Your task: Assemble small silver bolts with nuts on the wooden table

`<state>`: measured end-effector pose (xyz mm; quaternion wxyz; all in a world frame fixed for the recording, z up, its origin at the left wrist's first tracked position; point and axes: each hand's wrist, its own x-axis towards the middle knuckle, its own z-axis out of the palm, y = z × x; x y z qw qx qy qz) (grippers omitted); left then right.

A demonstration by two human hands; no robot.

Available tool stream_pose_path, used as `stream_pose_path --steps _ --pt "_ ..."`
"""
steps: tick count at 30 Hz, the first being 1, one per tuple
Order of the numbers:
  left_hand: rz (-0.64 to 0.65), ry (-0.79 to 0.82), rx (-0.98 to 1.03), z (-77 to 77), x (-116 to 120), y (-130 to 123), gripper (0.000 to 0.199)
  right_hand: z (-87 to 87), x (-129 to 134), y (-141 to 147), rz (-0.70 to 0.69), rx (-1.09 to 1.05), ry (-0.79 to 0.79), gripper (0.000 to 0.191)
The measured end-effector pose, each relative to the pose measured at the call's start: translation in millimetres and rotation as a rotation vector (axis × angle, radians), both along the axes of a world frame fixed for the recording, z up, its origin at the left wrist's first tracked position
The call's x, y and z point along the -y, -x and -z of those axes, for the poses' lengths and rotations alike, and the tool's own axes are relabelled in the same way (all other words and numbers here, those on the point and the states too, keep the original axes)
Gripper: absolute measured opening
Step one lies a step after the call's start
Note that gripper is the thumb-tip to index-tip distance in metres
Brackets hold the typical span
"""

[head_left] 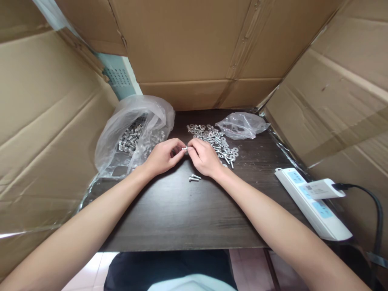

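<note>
Above the middle of the table my two hands meet at the fingertips over a small metal bolt (pixel 184 149). My left hand (pixel 163 157) pinches one end of it between thumb and fingers. At its other end, the thumb and fingertips of my right hand (pixel 203 157) are closed too; a thin disc-like edge shows there, too small to tell whether it is a washer. Two assembled bolts (pixel 194 177) lie on the table just below my right hand. A loose pile of bolts and washers (pixel 222 147) spreads behind and beside my right hand.
A large clear plastic bag (pixel 106 139) full of metal fasteners stands on the left. At the back right lies a smaller crumpled plastic bag (pixel 242 125). A white power strip (pixel 315 206) with a plugged-in adapter lines the right edge. Cardboard walls (pixel 194 44) enclose the dark table (pixel 169 218).
</note>
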<state>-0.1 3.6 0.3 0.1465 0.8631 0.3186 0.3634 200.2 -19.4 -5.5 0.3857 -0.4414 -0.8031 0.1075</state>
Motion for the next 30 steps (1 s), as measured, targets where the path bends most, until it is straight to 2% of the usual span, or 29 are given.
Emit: stream_pose_path --steps 11,21,30 --pt "0.0 -0.009 -0.011 0.0 0.2 0.3 0.012 0.8 -0.1 1.1 0.005 0.0 -0.002 0.015" --pt "0.002 -0.018 -0.002 0.2 0.3 -0.1 0.012 1.7 -0.9 0.8 -0.002 0.003 -0.015 0.021" --pt "-0.001 -0.024 0.007 -0.2 0.0 0.0 0.012 1.7 -0.3 0.1 -0.001 -0.014 -0.013 0.016"
